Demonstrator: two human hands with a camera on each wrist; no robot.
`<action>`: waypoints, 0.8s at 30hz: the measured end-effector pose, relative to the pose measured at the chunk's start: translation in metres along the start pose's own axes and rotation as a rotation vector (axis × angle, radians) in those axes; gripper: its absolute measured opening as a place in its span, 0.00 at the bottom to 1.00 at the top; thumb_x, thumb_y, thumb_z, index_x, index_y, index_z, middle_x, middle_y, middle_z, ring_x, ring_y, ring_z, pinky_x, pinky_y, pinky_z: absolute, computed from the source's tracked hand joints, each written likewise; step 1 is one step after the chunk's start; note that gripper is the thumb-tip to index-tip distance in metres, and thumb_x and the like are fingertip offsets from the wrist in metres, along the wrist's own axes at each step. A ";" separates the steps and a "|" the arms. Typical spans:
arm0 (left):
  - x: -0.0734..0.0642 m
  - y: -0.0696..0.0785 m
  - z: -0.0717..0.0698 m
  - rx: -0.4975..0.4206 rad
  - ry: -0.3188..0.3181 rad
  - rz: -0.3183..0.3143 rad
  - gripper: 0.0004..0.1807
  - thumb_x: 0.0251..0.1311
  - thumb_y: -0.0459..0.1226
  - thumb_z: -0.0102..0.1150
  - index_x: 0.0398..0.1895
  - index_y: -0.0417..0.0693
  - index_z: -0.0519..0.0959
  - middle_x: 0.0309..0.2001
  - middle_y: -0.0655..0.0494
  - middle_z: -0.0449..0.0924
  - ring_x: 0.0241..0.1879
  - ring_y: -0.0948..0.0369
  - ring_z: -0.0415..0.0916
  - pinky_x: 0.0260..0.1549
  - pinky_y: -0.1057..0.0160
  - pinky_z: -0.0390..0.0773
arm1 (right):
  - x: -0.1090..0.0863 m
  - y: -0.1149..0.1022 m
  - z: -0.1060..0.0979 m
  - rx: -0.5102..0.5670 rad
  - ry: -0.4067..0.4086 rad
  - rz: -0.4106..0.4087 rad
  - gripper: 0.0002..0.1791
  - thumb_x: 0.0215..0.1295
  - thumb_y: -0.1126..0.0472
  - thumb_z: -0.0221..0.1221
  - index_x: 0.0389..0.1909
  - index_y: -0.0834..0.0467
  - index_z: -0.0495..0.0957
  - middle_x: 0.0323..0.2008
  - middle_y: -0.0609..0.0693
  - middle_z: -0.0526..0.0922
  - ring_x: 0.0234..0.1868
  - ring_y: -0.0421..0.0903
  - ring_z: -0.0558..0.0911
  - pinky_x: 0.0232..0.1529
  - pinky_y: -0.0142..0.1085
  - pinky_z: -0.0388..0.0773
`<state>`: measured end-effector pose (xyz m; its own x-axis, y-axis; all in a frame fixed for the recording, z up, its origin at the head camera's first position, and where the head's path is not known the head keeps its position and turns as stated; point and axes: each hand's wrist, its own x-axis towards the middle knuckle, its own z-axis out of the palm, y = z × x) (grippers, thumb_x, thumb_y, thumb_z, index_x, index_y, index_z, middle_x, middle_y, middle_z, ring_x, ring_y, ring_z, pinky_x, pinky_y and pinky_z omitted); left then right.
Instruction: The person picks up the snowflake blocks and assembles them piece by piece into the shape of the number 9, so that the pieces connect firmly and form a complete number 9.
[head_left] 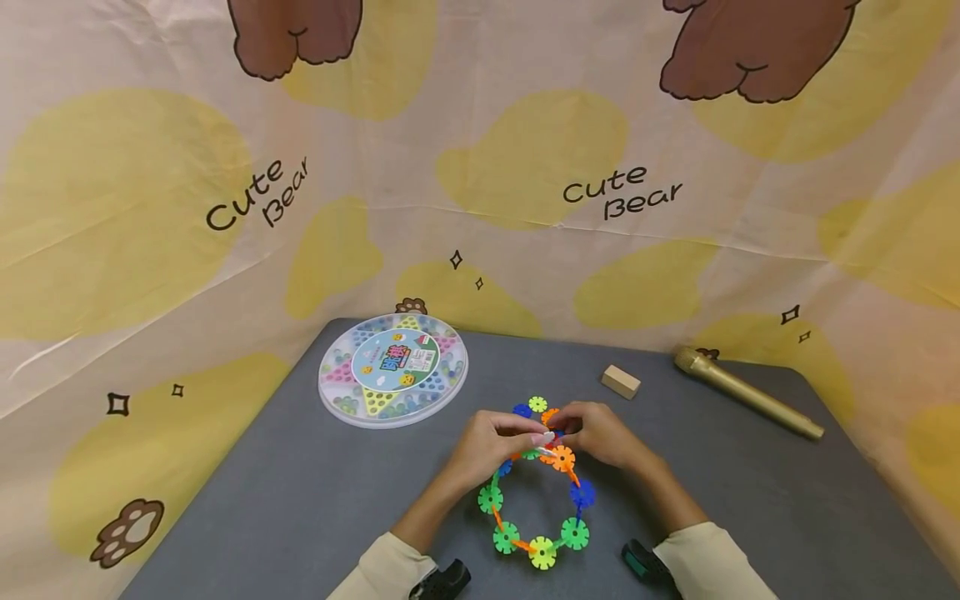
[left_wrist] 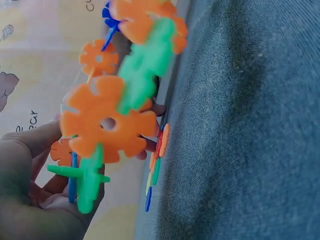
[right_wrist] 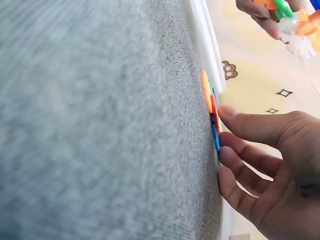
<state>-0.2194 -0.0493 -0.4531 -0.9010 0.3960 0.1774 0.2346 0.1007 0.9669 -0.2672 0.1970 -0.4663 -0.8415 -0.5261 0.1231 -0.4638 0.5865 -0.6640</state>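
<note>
A ring of linked plastic snowflake discs, in green, blue, orange and yellow, hangs from my left hand. Thumb and fingers of that hand grip its far side, by a whitish disc. Seen from the left wrist, an orange disc and a green one stand in front of the palm. My right hand is low over several loose discs beyond the ring. Its thumb and loosely bent fingers are at a red disc, which lies among orange and blue ones; a firm pinch does not show.
A round Chinese checkers box lies at the back left of the grey table. A wooden block and a gold microphone lie at the back right. Behind the table hangs a bear-print cloth.
</note>
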 end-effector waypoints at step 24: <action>-0.001 0.000 0.003 0.001 -0.019 -0.003 0.07 0.68 0.40 0.72 0.45 0.52 0.93 0.42 0.58 0.92 0.40 0.63 0.87 0.36 0.67 0.83 | 0.002 0.002 0.000 0.015 -0.014 0.046 0.07 0.63 0.65 0.73 0.41 0.58 0.87 0.34 0.46 0.83 0.33 0.40 0.78 0.34 0.31 0.78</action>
<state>-0.2175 -0.0475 -0.4541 -0.8945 0.4131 0.1708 0.2320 0.1026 0.9673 -0.2691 0.1970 -0.4672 -0.8577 -0.5076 0.0816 -0.4204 0.6011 -0.6797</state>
